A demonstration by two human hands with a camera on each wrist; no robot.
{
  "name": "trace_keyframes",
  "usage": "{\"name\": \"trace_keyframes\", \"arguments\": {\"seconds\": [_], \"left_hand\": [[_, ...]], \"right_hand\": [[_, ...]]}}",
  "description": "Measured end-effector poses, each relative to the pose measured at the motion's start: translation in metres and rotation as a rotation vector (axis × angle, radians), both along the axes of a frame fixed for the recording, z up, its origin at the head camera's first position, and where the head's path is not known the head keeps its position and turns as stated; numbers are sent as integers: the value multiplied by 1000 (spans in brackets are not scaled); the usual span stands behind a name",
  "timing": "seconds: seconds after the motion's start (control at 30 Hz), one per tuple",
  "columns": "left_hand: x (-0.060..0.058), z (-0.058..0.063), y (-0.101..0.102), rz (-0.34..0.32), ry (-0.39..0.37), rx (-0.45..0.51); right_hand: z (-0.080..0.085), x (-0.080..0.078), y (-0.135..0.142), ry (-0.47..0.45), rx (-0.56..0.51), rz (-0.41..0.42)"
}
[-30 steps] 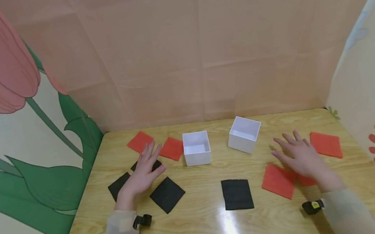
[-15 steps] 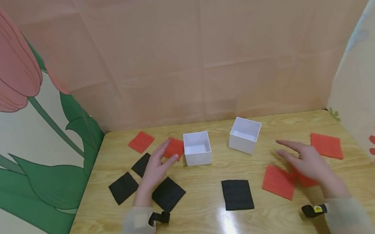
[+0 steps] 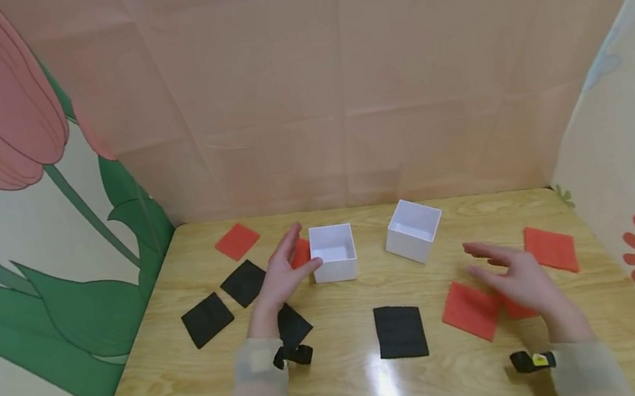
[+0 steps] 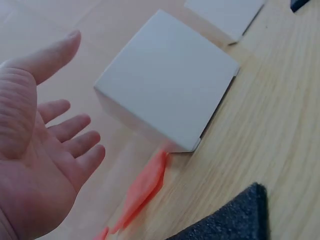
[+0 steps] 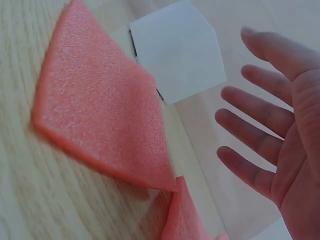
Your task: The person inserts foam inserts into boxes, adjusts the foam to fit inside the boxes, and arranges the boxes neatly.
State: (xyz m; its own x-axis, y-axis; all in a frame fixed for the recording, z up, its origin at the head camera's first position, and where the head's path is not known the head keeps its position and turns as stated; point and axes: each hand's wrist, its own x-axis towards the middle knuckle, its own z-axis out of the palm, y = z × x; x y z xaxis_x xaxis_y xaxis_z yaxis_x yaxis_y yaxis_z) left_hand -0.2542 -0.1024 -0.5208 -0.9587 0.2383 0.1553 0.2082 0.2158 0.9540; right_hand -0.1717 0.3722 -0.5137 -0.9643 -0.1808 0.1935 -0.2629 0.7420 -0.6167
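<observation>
My left hand (image 3: 282, 274) hovers by the left side of a white open-topped box (image 3: 336, 270), thumb and fingers spread, holding nothing. In the head view it overlaps a red cloth square (image 3: 301, 253) and a black cloth square (image 3: 293, 327). The left wrist view has the box (image 4: 170, 80) in front of the fingers. My right hand (image 3: 522, 272) is held above two red squares, the nearer one (image 3: 472, 311) showing mostly uncovered and the other (image 3: 519, 309) partly hidden. Its fingers are apart with nothing between them, as the right wrist view shows beside the red square (image 5: 105, 105).
A second white box (image 3: 412, 242), turned at an angle, stands to the right of the first. Further red squares lie at the back left (image 3: 238, 241) and far right (image 3: 551, 248). Black squares lie at left (image 3: 208, 319) and front centre (image 3: 400, 331). A backdrop rises behind the table.
My left hand has moved right, from over the left-hand squares to beside the left box. My right hand stays over the red squares, turning slightly with its fingers more together. Boxes and squares keep their places.
</observation>
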Motion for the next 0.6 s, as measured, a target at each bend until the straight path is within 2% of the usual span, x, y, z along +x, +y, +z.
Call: {"name": "trace_keyframes", "arguments": {"seconds": [0.1, 0.4, 0.6], "left_hand": [[-2, -2, -1, -3, -15, 20], [-6, -13, -1, -92, -73, 131], [-7, -16, 0, -119, -90, 197]], "right_hand": [[0, 1, -1, -17, 10, 4], [-10, 2, -2, 0, -24, 30], [-10, 1, -2, -5, -30, 33]]}}
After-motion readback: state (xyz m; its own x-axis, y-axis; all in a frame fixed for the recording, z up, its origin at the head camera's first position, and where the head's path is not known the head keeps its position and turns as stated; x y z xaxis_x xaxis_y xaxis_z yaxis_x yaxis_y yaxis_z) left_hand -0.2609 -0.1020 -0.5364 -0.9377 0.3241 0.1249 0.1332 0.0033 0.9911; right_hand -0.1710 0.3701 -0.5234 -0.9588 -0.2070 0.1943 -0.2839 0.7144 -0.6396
